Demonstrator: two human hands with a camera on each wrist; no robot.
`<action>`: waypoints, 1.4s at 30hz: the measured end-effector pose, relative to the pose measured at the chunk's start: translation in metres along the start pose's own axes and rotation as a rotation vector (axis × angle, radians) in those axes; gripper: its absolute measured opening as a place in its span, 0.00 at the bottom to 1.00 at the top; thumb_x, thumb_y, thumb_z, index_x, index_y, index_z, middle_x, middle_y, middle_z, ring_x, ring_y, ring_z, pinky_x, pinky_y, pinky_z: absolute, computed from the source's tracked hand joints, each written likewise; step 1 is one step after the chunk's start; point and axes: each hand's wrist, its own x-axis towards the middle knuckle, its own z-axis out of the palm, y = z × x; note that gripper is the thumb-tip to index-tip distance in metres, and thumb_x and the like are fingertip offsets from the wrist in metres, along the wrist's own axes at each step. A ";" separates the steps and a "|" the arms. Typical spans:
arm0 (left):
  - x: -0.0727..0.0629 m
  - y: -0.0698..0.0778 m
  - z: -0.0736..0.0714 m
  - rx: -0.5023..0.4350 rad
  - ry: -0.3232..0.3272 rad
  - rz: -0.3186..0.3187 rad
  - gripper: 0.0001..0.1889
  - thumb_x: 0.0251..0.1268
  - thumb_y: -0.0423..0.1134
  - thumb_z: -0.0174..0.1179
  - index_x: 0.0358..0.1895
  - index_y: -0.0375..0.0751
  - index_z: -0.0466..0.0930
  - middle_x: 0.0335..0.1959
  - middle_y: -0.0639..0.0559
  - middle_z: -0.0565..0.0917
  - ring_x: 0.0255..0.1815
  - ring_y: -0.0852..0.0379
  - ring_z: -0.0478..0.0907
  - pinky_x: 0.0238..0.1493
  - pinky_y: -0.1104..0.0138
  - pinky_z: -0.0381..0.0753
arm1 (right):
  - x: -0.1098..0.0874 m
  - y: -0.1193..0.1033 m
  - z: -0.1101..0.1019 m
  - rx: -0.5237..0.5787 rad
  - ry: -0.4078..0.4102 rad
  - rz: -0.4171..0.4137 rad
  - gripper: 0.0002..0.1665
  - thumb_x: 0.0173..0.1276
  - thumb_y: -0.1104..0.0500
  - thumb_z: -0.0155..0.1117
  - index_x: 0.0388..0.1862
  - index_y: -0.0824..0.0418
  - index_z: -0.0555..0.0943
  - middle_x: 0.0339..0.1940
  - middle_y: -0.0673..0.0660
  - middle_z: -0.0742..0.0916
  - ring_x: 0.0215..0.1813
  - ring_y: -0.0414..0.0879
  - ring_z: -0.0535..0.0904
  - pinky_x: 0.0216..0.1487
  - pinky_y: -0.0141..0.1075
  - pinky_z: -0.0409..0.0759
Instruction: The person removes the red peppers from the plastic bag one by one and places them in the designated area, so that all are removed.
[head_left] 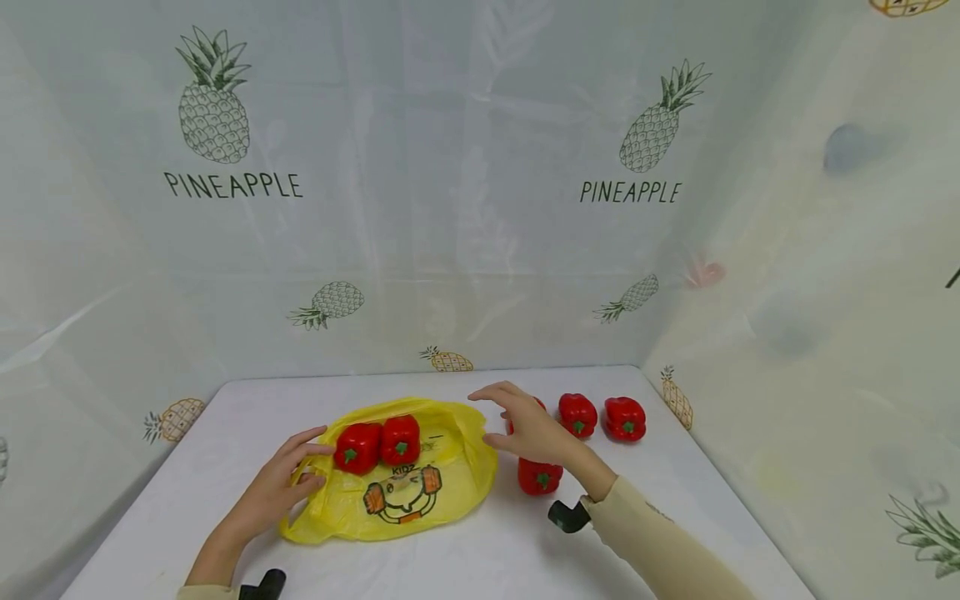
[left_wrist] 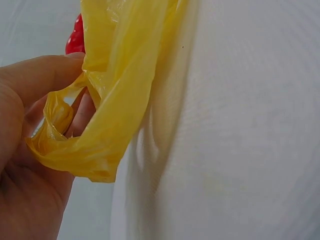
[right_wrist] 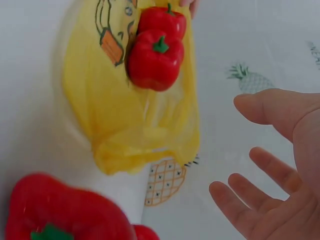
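Observation:
A yellow plastic bag (head_left: pixel 457 492) with a cartoon print lies flat on the table, two red bell peppers (head_left: pixel 358 448) side by side on it. At its left edge, my left hand (head_left: pixel 273 487) holds the bag, its handle between thumb and fingers in the left wrist view. My right hand (head_left: pixel 536 429) hovers at the bag's right edge, fingers spread and holding nothing. Several more red bell peppers (head_left: pixel 540 477) sit under and beyond it, one partly hidden behind the hand. In the right wrist view a bell pepper (right_wrist: pixel 65 212) looms close.
The white table (head_left: pixel 487 554) runs up to a pineapple-print curtain (head_left: pixel 450 208) behind it and another on the right. Two bell peppers (head_left: pixel 625 418) stand near the back right corner. Black camera mounts (head_left: pixel 568 517) stick out from the wrists.

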 end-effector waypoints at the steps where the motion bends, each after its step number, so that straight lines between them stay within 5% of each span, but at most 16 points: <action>1: 0.000 0.000 0.000 0.005 0.002 0.005 0.18 0.70 0.31 0.70 0.60 0.48 0.83 0.81 0.44 0.66 0.71 0.40 0.71 0.52 0.73 0.82 | 0.003 -0.002 0.003 0.014 -0.002 0.004 0.37 0.68 0.62 0.77 0.74 0.48 0.76 0.73 0.51 0.78 0.72 0.49 0.74 0.65 0.50 0.84; 10: 0.001 0.000 0.002 -0.002 -0.011 0.003 0.17 0.71 0.31 0.69 0.60 0.48 0.84 0.81 0.44 0.66 0.72 0.38 0.71 0.55 0.74 0.82 | 0.030 -0.007 0.030 0.096 -0.029 0.008 0.35 0.70 0.62 0.75 0.74 0.50 0.76 0.74 0.56 0.77 0.73 0.61 0.74 0.65 0.55 0.83; 17: 0.002 0.000 0.000 -0.002 -0.015 -0.013 0.17 0.71 0.32 0.69 0.59 0.48 0.84 0.81 0.44 0.65 0.74 0.36 0.70 0.56 0.74 0.82 | 0.047 -0.006 0.052 0.094 -0.051 0.012 0.36 0.70 0.62 0.76 0.74 0.50 0.76 0.72 0.53 0.78 0.71 0.54 0.74 0.65 0.46 0.85; 24: 0.000 0.000 0.001 -0.006 -0.012 -0.015 0.17 0.71 0.31 0.70 0.59 0.48 0.85 0.81 0.45 0.65 0.71 0.39 0.73 0.54 0.74 0.83 | 0.058 -0.005 0.073 0.123 -0.106 0.017 0.34 0.71 0.61 0.75 0.74 0.51 0.77 0.72 0.56 0.78 0.72 0.59 0.75 0.67 0.47 0.83; 42: 0.000 0.000 0.001 -0.008 -0.010 -0.001 0.16 0.70 0.32 0.70 0.58 0.49 0.85 0.81 0.44 0.66 0.73 0.38 0.71 0.56 0.74 0.82 | 0.079 -0.008 0.105 -0.010 -0.137 -0.029 0.32 0.71 0.61 0.75 0.72 0.53 0.78 0.71 0.51 0.80 0.71 0.52 0.76 0.70 0.40 0.79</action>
